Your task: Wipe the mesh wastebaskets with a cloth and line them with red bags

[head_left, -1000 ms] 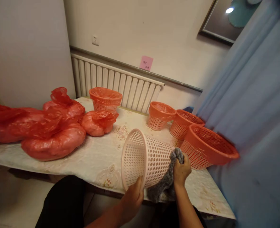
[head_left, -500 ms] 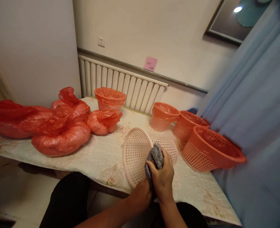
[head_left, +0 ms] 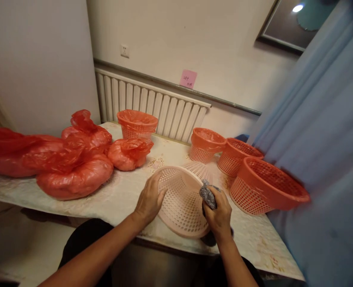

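Item: one pink note, square, slightly tilted, on the pale wall above the white radiator, its lower edge at the grey rail. Inscription: two short lines, handwritten, dark on pink. Upper line, toward the left: opened with what looked like a "2"; the following characters were too small to read surely. Lower line, set further right: small figures, seemingly ending in "5", the rest unclear.

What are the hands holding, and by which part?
The left hand holds the pale basket by its rim; the right hand grips a gray cloth by its bunched upper part.
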Action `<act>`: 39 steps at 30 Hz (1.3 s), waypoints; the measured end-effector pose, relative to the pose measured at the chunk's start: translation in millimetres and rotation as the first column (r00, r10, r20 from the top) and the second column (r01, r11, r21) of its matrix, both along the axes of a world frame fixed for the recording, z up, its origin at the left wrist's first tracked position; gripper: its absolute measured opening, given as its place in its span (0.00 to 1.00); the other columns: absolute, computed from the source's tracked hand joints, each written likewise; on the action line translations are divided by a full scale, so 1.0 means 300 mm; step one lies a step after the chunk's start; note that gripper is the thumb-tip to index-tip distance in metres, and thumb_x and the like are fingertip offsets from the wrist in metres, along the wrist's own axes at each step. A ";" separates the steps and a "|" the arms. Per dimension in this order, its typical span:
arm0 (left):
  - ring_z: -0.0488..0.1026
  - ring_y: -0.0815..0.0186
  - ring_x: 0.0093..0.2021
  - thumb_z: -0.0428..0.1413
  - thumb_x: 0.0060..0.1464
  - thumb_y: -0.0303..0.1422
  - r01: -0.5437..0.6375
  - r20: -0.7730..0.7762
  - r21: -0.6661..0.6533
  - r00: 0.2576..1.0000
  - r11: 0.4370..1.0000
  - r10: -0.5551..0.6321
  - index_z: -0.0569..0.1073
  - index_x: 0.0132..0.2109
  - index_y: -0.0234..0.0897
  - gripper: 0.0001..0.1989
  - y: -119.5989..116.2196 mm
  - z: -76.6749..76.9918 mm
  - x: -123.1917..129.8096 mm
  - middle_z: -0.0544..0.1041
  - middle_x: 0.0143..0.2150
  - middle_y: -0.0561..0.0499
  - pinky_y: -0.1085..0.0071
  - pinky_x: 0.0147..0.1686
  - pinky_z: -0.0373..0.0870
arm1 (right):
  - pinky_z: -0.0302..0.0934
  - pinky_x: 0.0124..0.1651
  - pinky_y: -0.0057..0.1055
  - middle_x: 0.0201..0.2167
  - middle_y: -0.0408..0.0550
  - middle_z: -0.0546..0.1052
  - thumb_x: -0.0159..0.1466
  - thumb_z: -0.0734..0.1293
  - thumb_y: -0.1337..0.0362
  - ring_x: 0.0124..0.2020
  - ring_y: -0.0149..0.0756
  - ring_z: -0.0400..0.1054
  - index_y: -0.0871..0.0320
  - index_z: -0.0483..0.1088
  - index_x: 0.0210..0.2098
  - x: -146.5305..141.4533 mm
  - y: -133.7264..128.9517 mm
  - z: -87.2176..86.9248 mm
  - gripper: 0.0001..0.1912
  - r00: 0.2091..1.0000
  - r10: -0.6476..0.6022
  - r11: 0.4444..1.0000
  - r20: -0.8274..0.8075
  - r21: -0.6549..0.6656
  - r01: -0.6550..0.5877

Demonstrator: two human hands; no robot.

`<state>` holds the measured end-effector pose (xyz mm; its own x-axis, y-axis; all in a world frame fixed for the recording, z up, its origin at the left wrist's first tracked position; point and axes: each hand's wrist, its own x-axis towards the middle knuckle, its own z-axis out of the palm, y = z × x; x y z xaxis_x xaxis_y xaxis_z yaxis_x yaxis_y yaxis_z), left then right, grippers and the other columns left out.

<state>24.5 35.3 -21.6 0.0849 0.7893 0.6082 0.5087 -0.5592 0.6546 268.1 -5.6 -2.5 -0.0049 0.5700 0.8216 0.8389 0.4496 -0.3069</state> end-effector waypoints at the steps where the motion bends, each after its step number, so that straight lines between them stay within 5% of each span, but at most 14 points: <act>1: 0.58 0.52 0.65 0.50 0.61 0.30 -0.030 -0.086 0.097 0.996 0.995 0.038 0.54 0.63 0.36 0.25 0.020 0.028 -0.016 0.62 0.62 0.37 0.47 0.62 0.57 | 0.65 0.48 0.42 0.44 0.50 0.73 0.57 0.62 0.71 0.45 0.42 0.68 0.52 0.68 0.51 0.013 0.012 0.007 0.22 0.999 0.030 0.999 0.017 0.011 -0.030; 4: 0.60 0.51 0.62 0.50 0.62 0.30 0.025 -0.376 0.261 0.923 0.965 0.078 0.57 0.61 0.32 0.22 0.078 0.106 -0.039 0.64 0.59 0.35 0.51 0.58 0.62 | 0.64 0.46 0.41 0.43 0.49 0.73 0.57 0.61 0.72 0.44 0.42 0.68 0.52 0.69 0.50 0.035 0.049 0.041 0.22 0.990 0.086 0.996 0.114 0.025 -0.090; 8: 0.70 0.61 0.41 0.51 0.63 0.35 0.190 -0.560 0.211 0.827 0.959 -0.041 0.69 0.43 0.37 0.07 0.162 0.153 -0.042 0.72 0.38 0.49 0.66 0.41 0.70 | 0.64 0.45 0.42 0.41 0.49 0.73 0.57 0.62 0.70 0.42 0.42 0.67 0.53 0.69 0.50 0.035 0.092 0.085 0.22 0.971 0.086 0.996 0.224 -0.013 -0.085; 11: 0.69 0.63 0.36 0.49 0.63 0.35 0.228 -0.605 0.191 0.793 0.955 -0.069 0.67 0.37 0.37 0.08 0.200 0.148 -0.038 0.70 0.34 0.51 0.70 0.36 0.67 | 0.64 0.44 0.41 0.39 0.51 0.73 0.59 0.64 0.64 0.41 0.43 0.66 0.56 0.69 0.48 0.043 0.117 0.074 0.17 0.963 0.030 0.999 0.267 0.006 -0.033; 16: 0.67 0.64 0.36 0.47 0.64 0.32 0.262 -0.643 0.163 0.760 0.951 -0.099 0.66 0.37 0.38 0.07 0.188 0.134 -0.010 0.68 0.35 0.51 0.71 0.34 0.63 | 0.65 0.42 0.42 0.37 0.52 0.74 0.60 0.66 0.57 0.39 0.43 0.68 0.57 0.68 0.47 0.121 0.133 -0.058 0.17 0.982 -0.060 0.995 0.178 0.087 0.045; 21: 0.66 0.65 0.36 0.46 0.64 0.33 0.288 -0.657 0.123 0.741 0.950 -0.139 0.65 0.37 0.39 0.07 0.167 0.157 0.045 0.67 0.35 0.53 0.72 0.34 0.62 | 0.65 0.45 0.43 0.38 0.53 0.75 0.58 0.67 0.52 0.41 0.46 0.70 0.56 0.67 0.47 0.194 0.106 -0.220 0.21 0.962 -0.240 0.968 -0.130 0.045 0.247; 26: 0.66 0.65 0.36 0.46 0.64 0.33 0.285 -0.634 0.110 0.758 0.952 -0.154 0.65 0.37 0.39 0.06 0.171 0.163 0.053 0.67 0.35 0.53 0.72 0.34 0.63 | 0.64 0.36 0.38 0.37 0.55 0.77 0.56 0.68 0.54 0.36 0.46 0.71 0.58 0.67 0.47 0.140 0.057 -0.357 0.22 0.764 -0.426 0.898 -0.484 -0.124 0.422; 31: 0.67 0.64 0.36 0.47 0.63 0.33 0.197 -0.563 0.132 0.821 0.972 -0.090 0.64 0.35 0.39 0.07 0.181 0.122 -0.032 0.68 0.34 0.52 0.70 0.36 0.65 | 0.62 0.29 0.33 0.29 0.51 0.76 0.57 0.67 0.56 0.28 0.40 0.69 0.59 0.68 0.41 0.018 0.030 -0.457 0.16 0.612 -0.388 0.900 -0.689 -0.140 0.413; 35: 0.68 0.65 0.33 0.46 0.63 0.33 0.027 -0.474 0.151 0.879 0.988 0.048 0.63 0.34 0.39 0.07 0.162 0.042 -0.115 0.67 0.32 0.52 0.70 0.34 0.65 | 0.64 0.33 0.34 0.32 0.52 0.76 0.56 0.67 0.56 0.31 0.40 0.70 0.60 0.68 0.41 -0.008 0.052 -0.382 0.18 0.643 -0.361 0.928 -0.676 -0.196 0.316; 39: 0.66 0.64 0.28 0.48 0.62 0.36 -0.160 -0.398 0.148 0.894 0.976 0.206 0.61 0.34 0.40 0.09 0.123 -0.011 -0.134 0.64 0.28 0.54 0.69 0.28 0.64 | 0.63 0.45 0.39 0.39 0.53 0.75 0.56 0.66 0.59 0.40 0.42 0.69 0.60 0.68 0.44 0.062 0.118 -0.165 0.18 0.832 -0.245 0.969 -0.498 -0.106 0.222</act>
<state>-15.6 72.1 -24.9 0.2043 0.7463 0.6335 0.8181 -0.4855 0.3081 286.6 29.9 -52.0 0.5405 0.5348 0.6495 0.6417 0.2372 -0.7293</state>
